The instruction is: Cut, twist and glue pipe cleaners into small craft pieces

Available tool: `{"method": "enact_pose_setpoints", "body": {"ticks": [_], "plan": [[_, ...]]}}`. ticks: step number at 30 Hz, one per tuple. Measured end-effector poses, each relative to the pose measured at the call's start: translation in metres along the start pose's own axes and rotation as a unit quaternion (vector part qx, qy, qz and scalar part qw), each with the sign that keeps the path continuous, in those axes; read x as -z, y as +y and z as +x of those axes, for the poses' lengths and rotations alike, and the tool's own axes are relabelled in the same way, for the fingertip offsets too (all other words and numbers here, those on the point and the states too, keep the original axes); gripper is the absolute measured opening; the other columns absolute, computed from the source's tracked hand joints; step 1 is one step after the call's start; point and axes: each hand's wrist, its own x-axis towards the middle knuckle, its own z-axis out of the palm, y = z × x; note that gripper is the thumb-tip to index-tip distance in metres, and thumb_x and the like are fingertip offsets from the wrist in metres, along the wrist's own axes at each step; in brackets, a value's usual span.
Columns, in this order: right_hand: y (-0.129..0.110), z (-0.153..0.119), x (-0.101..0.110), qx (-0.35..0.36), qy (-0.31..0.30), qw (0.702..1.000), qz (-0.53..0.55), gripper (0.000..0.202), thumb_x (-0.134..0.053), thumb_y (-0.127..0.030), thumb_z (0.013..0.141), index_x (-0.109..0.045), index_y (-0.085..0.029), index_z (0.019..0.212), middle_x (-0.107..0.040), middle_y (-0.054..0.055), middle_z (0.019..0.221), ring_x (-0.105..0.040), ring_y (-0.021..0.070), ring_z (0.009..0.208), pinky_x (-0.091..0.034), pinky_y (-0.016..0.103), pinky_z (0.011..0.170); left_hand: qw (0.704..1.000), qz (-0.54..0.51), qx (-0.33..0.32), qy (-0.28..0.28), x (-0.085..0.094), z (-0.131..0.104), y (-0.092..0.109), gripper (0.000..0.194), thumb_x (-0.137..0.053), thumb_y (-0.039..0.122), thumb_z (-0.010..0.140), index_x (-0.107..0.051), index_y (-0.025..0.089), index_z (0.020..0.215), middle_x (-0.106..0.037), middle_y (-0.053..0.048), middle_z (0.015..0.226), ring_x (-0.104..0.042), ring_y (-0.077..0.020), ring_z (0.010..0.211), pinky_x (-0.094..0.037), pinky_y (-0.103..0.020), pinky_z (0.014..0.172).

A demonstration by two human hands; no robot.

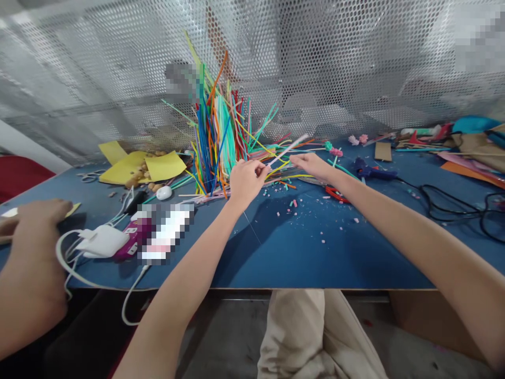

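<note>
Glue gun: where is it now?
In the head view, the glue gun lies right of centre on the table, between the right forearm and the small cardboard piece.

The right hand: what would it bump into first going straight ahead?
The right hand would probably meet the pale fuzzy stick held by the left hand; depth is hard to judge.

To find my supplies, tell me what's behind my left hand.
Behind your left hand, which pinches a thin pale fuzzy stem, stands a multicoloured bundle of fuzzy stems; whatever the hand covers there cannot be seen.
</note>
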Motion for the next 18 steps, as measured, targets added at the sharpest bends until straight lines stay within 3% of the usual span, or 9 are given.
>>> {"method": "enact_pose_setpoints", "body": {"ticks": [3, 5, 8, 11, 15, 18], "plan": [[-0.005, 0.004, -0.007, -0.031, 0.030, 0.992, 0.115, 0.049, -0.064, -0.065, 0.085, -0.075, -0.018, 0.094, -0.075, 0.008, 0.100, -0.067, 0.0149, 0.080, -0.053, 0.027, 0.073, 1.000, 0.004, -0.025, -0.016, -0.003, -0.001, -0.001, 0.027, -0.061, 0.044, 0.095, -0.066, 0.023, 0.078, -0.070, -0.003, 0.077, -0.056, -0.0217, 0.078, -0.042, -0.037, 0.078], [-0.009, 0.008, -0.009, -0.012, 0.045, 0.991, 0.123, 0.050, -0.067, -0.066, 0.082, -0.074, -0.017, 0.088, -0.074, 0.008, 0.092, -0.062, 0.0126, 0.071, -0.051, 0.025, 0.067, 0.999, 0.002, -0.034, -0.021, -0.005, -0.001, 0.000, 0.029, -0.059, 0.046, 0.096, -0.066, 0.023, 0.079, -0.070, -0.003, 0.078, -0.056, -0.0219, 0.079, -0.042, -0.037, 0.079], [-0.011, 0.014, -0.008, 0.007, 0.076, 0.995, 0.071, 0.049, -0.065, -0.065, 0.084, -0.072, -0.017, 0.082, -0.072, 0.008, 0.082, -0.060, 0.0123, 0.063, -0.051, 0.025, 0.062, 0.999, -0.002, -0.028, -0.017, -0.006, -0.002, -0.001, 0.028, -0.061, 0.049, 0.094, -0.066, 0.023, 0.087, -0.068, -0.003, 0.080, -0.058, -0.0215, 0.081, -0.043, -0.036, 0.080], [-0.007, 0.017, -0.003, -0.002, 0.098, 0.994, -0.048, 0.040, -0.060, -0.053, 0.090, -0.072, -0.016, 0.081, -0.073, 0.009, 0.079, -0.064, 0.0155, 0.062, -0.053, 0.028, 0.062, 1.000, 0.009, -0.014, -0.009, -0.008, -0.002, -0.006, 0.029, -0.063, 0.051, 0.092, -0.064, 0.022, 0.097, -0.066, -0.004, 0.083, -0.059, -0.0222, 0.083, -0.043, -0.035, 0.081], [0.000, 0.011, 0.013, -0.001, 0.102, 0.980, -0.172, 0.013, -0.073, -0.026, 0.076, -0.072, -0.015, 0.069, -0.073, 0.014, 0.073, -0.070, 0.0280, 0.083, -0.054, 0.038, 0.083, 0.999, 0.026, 0.002, -0.022, -0.013, -0.002, -0.016, 0.024, -0.062, 0.044, 0.092, -0.060, 0.022, 0.100, -0.064, -0.005, 0.084, -0.059, -0.0244, 0.086, -0.044, -0.038, 0.085], [0.001, 0.003, 0.025, 0.018, 0.115, 0.966, -0.231, 0.009, -0.067, -0.016, 0.074, -0.076, -0.014, 0.073, -0.075, 0.019, 0.088, -0.067, 0.0340, 0.101, -0.045, 0.047, 0.102, 0.999, 0.023, 0.008, -0.036, -0.018, -0.001, -0.021, 0.022, -0.060, 0.039, 0.093, -0.057, 0.019, 0.103, -0.064, -0.009, 0.093, -0.058, -0.0266, 0.094, -0.043, -0.041, 0.092]]}}
